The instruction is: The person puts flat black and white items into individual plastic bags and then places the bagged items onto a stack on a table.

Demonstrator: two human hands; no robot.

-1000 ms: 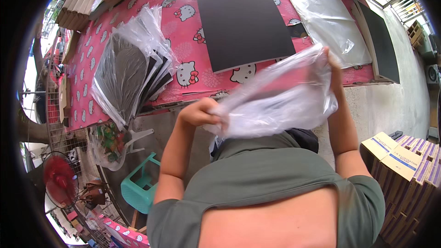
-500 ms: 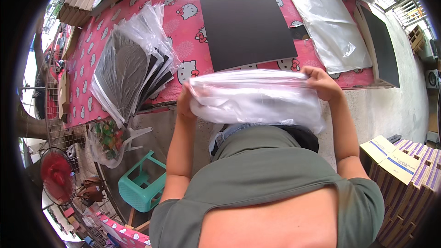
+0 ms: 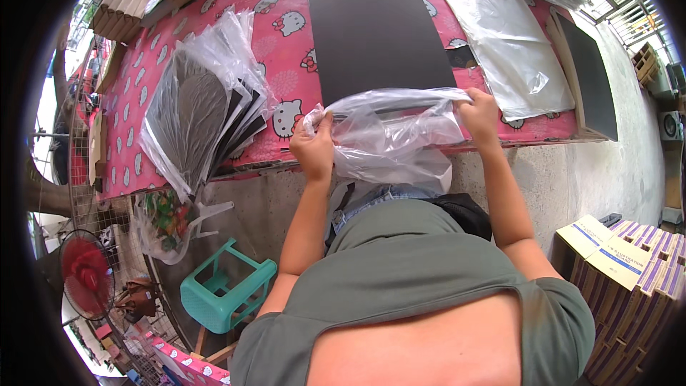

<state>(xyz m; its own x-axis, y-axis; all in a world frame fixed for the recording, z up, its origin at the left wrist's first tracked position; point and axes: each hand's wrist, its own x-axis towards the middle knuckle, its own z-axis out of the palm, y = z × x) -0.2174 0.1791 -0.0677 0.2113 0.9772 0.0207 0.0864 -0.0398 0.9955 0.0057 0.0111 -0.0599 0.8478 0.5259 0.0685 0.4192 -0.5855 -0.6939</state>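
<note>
On your left you have a green plastic stool (image 3: 207, 309). To the stool's left you see a red fan (image 3: 88, 271) in a round guard, and between that fan and the stool, a brown bag (image 3: 140, 299). Just beyond the stool, you find red-and-green foliage (image 3: 168, 227) in clear plastic; beyond the stool and farther left runs wire mesh (image 3: 88, 207). Well to the stool's right, you have a carton stack (image 3: 616, 336) with purple stripes.

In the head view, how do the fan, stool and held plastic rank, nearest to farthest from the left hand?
1. Held plastic: gripped by the left hand.
2. Stool: lower left.
3. Fan: beyond the stool, farther left.
</note>
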